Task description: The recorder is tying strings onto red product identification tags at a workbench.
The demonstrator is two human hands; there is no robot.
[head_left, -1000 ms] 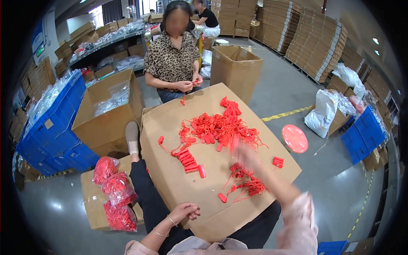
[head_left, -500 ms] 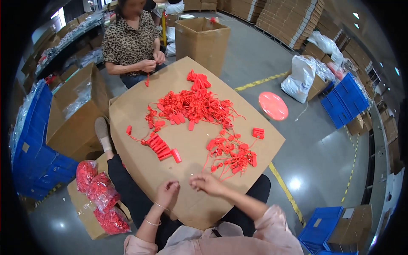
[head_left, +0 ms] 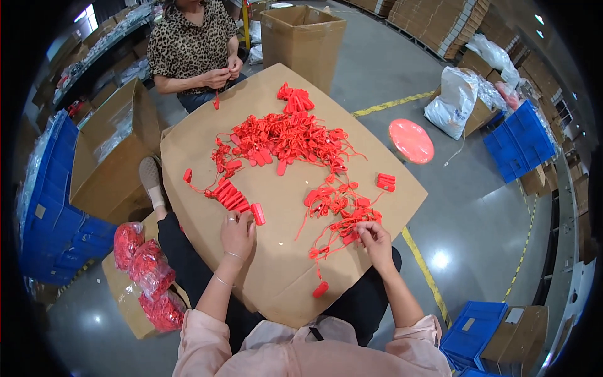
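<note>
keeping the row of red plastic tabs (head_left: 231, 196) neat calls for a light left hand (head_left: 239, 234); its grip is half curled beside the end tab (head_left: 258, 214), contact unclear. farther right on the cardboard tabletop (head_left: 295, 261), the small corded heap (head_left: 352, 220) is best teased one cord at a time; the right hand (head_left: 377, 244) meets its edge, grip nearly together, whether clamped i cannot tell.

Free gap btwn L hand (head_left: 239, 234) & R hand (head_left: 375, 244) over cardboard (head_left: 282, 270); red-cord pile (head_left: 292, 139) blocks way fwd.
</note>
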